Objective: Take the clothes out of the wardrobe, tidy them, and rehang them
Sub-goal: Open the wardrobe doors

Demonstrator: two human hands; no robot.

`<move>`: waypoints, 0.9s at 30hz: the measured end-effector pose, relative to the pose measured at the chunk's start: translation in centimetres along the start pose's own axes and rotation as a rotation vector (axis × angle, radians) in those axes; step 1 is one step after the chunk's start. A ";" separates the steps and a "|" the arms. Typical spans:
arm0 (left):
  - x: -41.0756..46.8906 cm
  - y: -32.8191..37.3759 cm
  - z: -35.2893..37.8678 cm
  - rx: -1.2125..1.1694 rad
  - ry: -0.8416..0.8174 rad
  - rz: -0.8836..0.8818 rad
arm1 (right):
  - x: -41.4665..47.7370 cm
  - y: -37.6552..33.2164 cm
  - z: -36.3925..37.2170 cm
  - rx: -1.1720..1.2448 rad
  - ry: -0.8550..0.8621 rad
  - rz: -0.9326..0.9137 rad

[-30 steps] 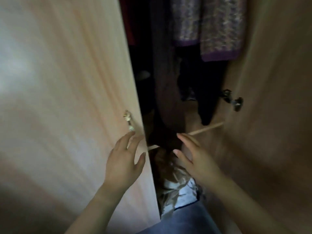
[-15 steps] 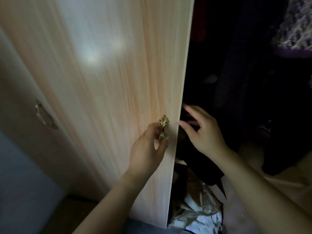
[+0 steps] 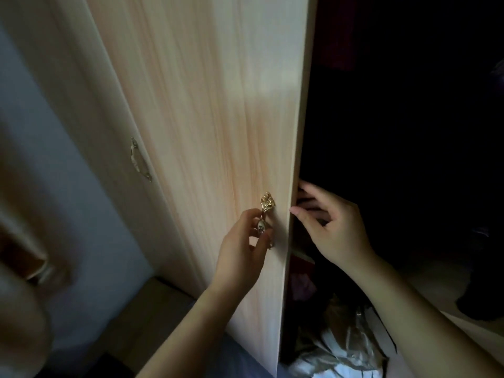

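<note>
Two hands work one wardrobe door (image 3: 218, 118): the left hand (image 3: 240, 241) pinches its gold handle (image 3: 266, 211), and the right hand (image 3: 335, 230), fingers loose and empty, hovers at 3 o'clock of it beside the door's edge. Best to pull wide from the handle, right hand clear of that edge. Handles: two, the second handle (image 3: 140, 159) at 10 o'clock. Clothes (image 3: 338, 36) hang in darkness at 1 o'clock, uncountable; one pale crumpled cloth (image 3: 341, 353) lies at 5 o'clock.

On your left, a blue-grey wall (image 3: 62, 192) meets a brown floor (image 3: 141, 317) at lower left; the light is dim.
</note>
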State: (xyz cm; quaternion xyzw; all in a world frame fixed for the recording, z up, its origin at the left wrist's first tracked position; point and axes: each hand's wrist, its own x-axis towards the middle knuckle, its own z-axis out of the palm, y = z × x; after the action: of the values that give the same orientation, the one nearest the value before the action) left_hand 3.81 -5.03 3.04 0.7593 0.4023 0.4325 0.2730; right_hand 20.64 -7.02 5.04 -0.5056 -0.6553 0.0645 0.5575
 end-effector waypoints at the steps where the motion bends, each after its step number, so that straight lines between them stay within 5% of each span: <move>1: -0.6 0.0 -0.5 0.003 0.000 -0.001 | -0.2 -0.7 0.1 0.005 0.001 -0.014; 18: -11.4 -4.9 -18.5 0.099 -0.063 -0.010 | -6.0 -17.7 12.0 0.133 -0.025 -0.094; 27: -16.1 -9.4 -28.4 0.174 0.079 -0.006 | -4.2 -23.9 22.1 0.059 -0.189 -0.202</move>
State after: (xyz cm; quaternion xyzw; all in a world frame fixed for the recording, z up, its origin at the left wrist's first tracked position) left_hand -29.43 -11.82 2.37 0.7612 0.4511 0.4249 0.1912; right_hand -11.64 -11.00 9.56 -0.4121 -0.7502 0.0744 0.5116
